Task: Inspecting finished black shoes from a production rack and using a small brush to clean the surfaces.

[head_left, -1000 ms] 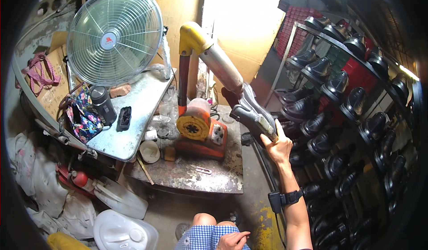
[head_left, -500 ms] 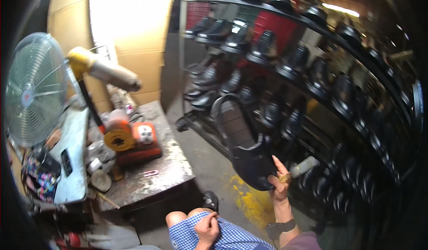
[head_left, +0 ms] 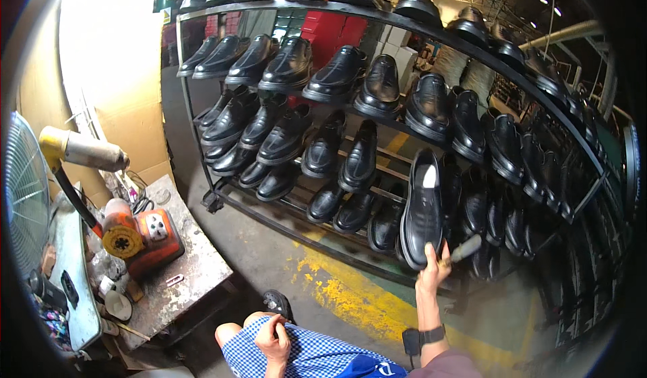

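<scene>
Black slip-on dress shoe (head_left: 423, 206) was in the right hand (head_left: 433, 268), gripped at the toe, heel end up, in front of a metal rack (head_left: 283, 5) of black shoes (head_left: 337, 75). Pale-handled tool (head_left: 466, 248) stuck out from same hand, type unclear. Left hand (head_left: 273, 339) was loosely curled over blue checked cloth (head_left: 313, 348). Orange machine (head_left: 155, 243) sat on the worn surface (head_left: 195, 270), left.

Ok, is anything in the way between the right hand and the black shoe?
Nothing visible: the right hand holds the black shoe by its toe, thumb on the upper. A pale rod-like tool, also in that hand, juts out beside the shoe.
</scene>
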`<state>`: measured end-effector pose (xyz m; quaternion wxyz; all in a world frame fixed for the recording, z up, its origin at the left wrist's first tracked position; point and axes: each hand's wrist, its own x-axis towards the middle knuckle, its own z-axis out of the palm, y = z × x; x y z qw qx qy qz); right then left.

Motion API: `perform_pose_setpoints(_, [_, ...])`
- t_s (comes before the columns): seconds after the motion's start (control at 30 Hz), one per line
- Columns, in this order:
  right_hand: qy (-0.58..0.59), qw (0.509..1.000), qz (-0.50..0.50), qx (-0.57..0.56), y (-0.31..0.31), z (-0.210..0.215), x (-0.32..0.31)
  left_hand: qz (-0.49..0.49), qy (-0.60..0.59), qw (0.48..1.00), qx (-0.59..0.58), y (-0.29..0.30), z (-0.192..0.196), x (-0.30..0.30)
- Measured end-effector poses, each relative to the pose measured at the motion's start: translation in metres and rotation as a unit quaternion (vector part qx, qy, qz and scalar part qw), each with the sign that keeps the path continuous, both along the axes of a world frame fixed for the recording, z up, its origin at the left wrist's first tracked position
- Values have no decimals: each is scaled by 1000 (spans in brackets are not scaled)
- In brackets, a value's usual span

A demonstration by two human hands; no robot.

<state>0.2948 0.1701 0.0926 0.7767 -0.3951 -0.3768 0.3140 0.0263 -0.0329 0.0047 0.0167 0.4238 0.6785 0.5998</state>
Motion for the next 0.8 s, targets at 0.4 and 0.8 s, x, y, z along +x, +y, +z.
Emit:
perform_pose_setpoints(0.4, [-58, 990, 19, -130, 102, 18, -4, 13, -20, 1000, -6, 0, -5, 4])
perform_pose_setpoints(0.8, [70, 966, 14, -248, 109, 21, 57, -10, -6, 1000, -19, 1, -6, -1])
